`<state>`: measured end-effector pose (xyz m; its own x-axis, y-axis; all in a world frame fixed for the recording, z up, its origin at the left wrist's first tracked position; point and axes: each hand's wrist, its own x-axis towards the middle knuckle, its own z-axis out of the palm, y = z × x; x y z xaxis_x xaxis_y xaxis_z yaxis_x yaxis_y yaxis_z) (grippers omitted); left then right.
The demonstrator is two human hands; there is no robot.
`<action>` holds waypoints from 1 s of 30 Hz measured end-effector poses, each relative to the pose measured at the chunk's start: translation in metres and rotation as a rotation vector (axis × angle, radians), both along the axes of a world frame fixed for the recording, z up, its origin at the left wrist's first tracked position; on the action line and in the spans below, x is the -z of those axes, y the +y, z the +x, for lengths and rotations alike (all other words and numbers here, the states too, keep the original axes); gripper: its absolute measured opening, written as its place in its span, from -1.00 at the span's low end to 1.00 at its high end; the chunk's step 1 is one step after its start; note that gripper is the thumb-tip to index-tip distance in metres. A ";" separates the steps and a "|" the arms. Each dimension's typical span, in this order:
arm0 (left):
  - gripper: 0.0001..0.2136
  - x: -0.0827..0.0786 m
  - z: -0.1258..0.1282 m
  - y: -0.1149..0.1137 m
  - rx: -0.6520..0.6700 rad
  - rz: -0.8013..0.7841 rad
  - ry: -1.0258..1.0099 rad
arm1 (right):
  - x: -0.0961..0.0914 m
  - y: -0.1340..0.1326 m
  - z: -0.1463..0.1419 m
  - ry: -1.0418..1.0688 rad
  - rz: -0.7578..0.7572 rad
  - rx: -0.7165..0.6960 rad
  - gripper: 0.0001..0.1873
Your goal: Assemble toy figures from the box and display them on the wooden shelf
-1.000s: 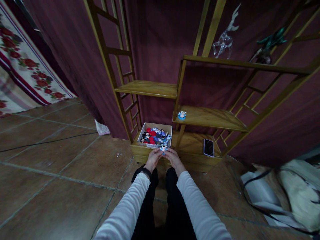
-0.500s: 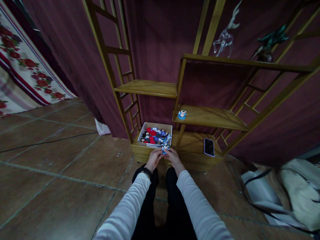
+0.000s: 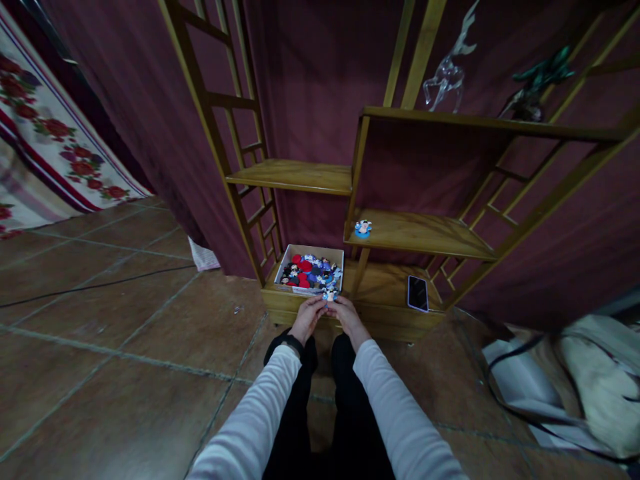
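Between the fingertips of my left hand (image 3: pixel 309 317) and my right hand (image 3: pixel 347 314) is a small figurine (image 3: pixel 330 295), white and blue with dark parts. Both hands are closed on it, just in front of the box. That open white box (image 3: pixel 339 259) stands on the bottom shelf and holds many small figures in red, black, blue and white. A similar figurine (image 3: pixel 363 229) on a blue base stands upright at the left end of the middle shelf.
A wooden rack holds a left shelf (image 3: pixel 295 175) and a right shelf (image 3: pixel 425 233). A phone (image 3: pixel 418 294) lies on the bottom level. Higher up stand a clear glass deer (image 3: pixel 447 80) and a dark green ornament (image 3: pixel 537 83). Bags (image 3: pixel 590 380) lie on the floor at right.
The figurine in my hands has been raised slightly and its blue base shows less between my fingers. The view has shifted a little; the rest stays put.
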<state>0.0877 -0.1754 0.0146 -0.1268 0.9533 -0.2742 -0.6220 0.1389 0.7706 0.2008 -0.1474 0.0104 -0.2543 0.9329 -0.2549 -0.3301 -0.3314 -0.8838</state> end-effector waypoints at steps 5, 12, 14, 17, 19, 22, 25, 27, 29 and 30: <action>-0.74 0.006 -0.001 0.002 0.004 0.028 0.006 | -0.001 -0.001 0.000 0.040 -0.002 -0.007 -0.75; -0.74 0.013 -0.005 0.006 -0.009 0.017 0.019 | -0.001 -0.002 -0.001 0.089 -0.034 0.055 -0.82; -0.75 0.013 -0.005 0.007 -0.015 0.010 0.029 | -0.001 -0.002 -0.001 0.089 -0.037 0.055 -0.84; -0.70 0.012 -0.004 0.007 -0.004 0.023 0.046 | -0.003 -0.001 -0.002 0.085 -0.065 0.068 -0.85; -0.66 0.012 -0.003 0.008 -0.003 0.037 0.062 | -0.004 -0.001 -0.003 0.093 -0.075 0.066 -0.86; -0.64 0.013 -0.002 0.008 -0.019 0.064 0.095 | -0.004 -0.001 -0.004 0.111 -0.051 0.007 -0.85; -0.65 0.013 -0.001 0.007 -0.033 0.092 0.122 | -0.002 -0.002 -0.004 0.114 -0.022 -0.061 -0.81; -0.66 0.012 0.000 0.007 -0.033 0.093 0.132 | -0.001 -0.003 -0.005 0.107 -0.012 -0.070 -0.80; -0.67 0.010 0.000 0.006 -0.019 0.081 0.143 | 0.000 -0.003 -0.004 0.102 -0.008 -0.066 -0.79; -0.67 0.009 0.000 0.005 -0.013 0.074 0.148 | -0.001 -0.003 -0.004 0.101 -0.008 -0.063 -0.80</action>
<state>0.0874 -0.1701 0.0060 -0.1733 0.9681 -0.1810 -0.5025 0.0711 0.8617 0.1964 -0.1506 0.0112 -0.3373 0.9123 -0.2323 -0.3956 -0.3612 -0.8444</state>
